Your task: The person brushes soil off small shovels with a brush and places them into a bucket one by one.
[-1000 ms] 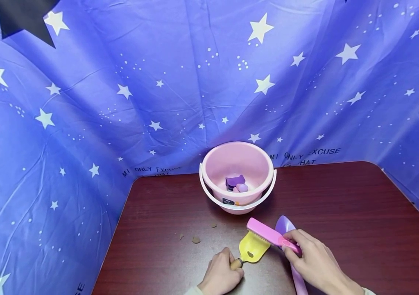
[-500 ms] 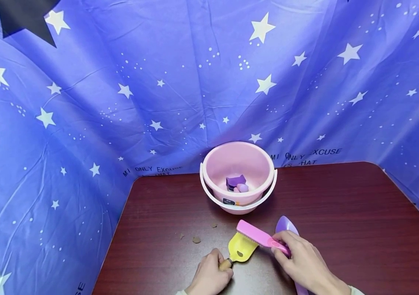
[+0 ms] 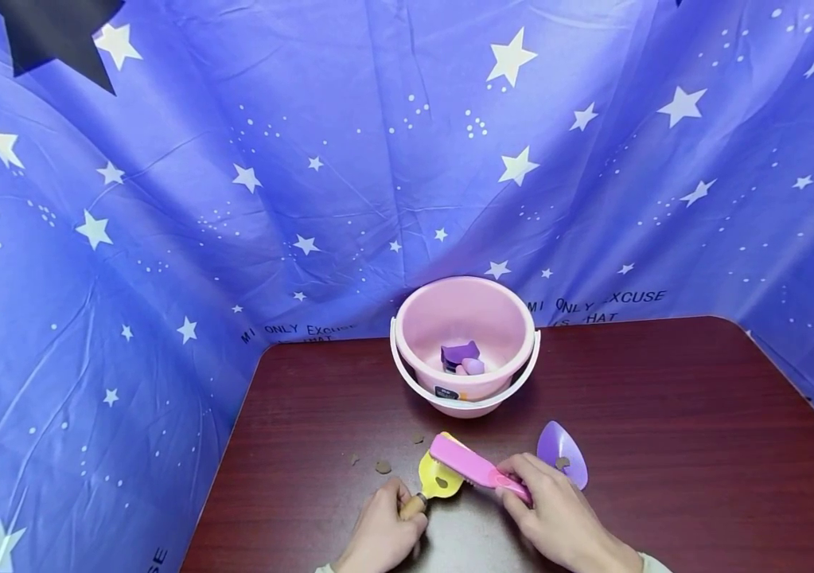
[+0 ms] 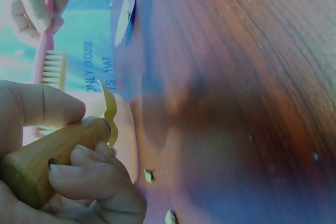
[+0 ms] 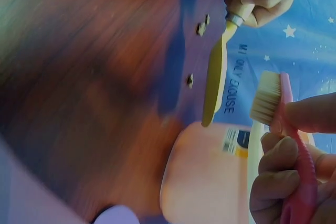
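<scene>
My left hand (image 3: 381,525) grips the wooden handle (image 4: 58,158) of a small yellow shovel (image 3: 426,475), held above the table. A brown flake (image 3: 441,482) shows on its blade near the neck. My right hand (image 3: 550,513) holds a pink brush (image 3: 467,461) by its handle. In the head view the brush head overlaps the yellow blade; the right wrist view shows its pale bristles (image 5: 266,98) apart from the shovel. Beyond my right hand lies a purple shovel (image 3: 557,446) with a brown bit (image 3: 562,462) on its blade; its handle is hidden.
A pink bucket (image 3: 467,310) with a white handle (image 3: 407,380) stands at the table's back, holding purple and pink items (image 3: 460,354). Several brown crumbs (image 3: 383,467) lie on the dark red table (image 3: 679,430) at the left. A blue starry curtain (image 3: 349,175) hangs behind.
Both hands have moved left, carrying the yellow shovel and the pink brush. More of the purple shovel's blade now shows, while its handle has gone from view. The bucket and crumbs stay put.
</scene>
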`<state>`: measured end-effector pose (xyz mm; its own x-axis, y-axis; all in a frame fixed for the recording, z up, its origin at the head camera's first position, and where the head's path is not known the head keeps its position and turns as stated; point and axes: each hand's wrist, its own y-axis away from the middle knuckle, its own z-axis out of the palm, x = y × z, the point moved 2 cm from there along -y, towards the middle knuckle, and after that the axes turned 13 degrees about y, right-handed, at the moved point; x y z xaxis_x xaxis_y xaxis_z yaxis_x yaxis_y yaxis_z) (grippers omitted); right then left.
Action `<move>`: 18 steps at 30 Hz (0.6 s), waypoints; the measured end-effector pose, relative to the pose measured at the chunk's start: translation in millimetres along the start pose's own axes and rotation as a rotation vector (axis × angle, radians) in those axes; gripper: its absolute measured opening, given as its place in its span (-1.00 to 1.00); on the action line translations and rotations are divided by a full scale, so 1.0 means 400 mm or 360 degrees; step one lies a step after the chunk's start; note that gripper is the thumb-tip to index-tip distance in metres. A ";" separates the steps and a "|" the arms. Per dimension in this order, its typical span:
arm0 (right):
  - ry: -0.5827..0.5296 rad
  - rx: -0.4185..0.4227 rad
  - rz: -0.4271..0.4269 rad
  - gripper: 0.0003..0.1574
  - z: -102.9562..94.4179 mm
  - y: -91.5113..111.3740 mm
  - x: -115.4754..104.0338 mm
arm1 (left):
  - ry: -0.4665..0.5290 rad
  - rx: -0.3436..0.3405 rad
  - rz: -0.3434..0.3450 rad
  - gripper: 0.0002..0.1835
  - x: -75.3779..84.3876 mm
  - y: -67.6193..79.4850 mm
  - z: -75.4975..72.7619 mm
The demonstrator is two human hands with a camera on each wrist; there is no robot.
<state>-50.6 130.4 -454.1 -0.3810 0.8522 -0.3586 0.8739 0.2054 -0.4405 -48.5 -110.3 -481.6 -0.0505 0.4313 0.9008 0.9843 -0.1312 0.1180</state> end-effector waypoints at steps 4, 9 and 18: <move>-0.0024 -0.0026 -0.0030 -0.59 0.017 -0.002 -0.020 | -0.0019 0.0023 0.0007 -0.80 0.000 0.006 -0.012; -0.0033 -0.0078 -0.0069 -0.60 0.035 -0.001 -0.042 | -0.0078 0.0081 0.0028 -0.78 -0.007 0.009 -0.021; -0.0162 -0.0236 -0.0067 -0.68 0.064 0.008 -0.069 | -0.0052 0.0122 -0.0007 -0.76 -0.018 0.018 -0.031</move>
<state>-44.9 95.0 -466.8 -0.4399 0.7899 -0.4272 0.8887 0.3146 -0.3336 -43.3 -125.4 -482.2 -0.0503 0.4608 0.8861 0.9942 -0.0610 0.0881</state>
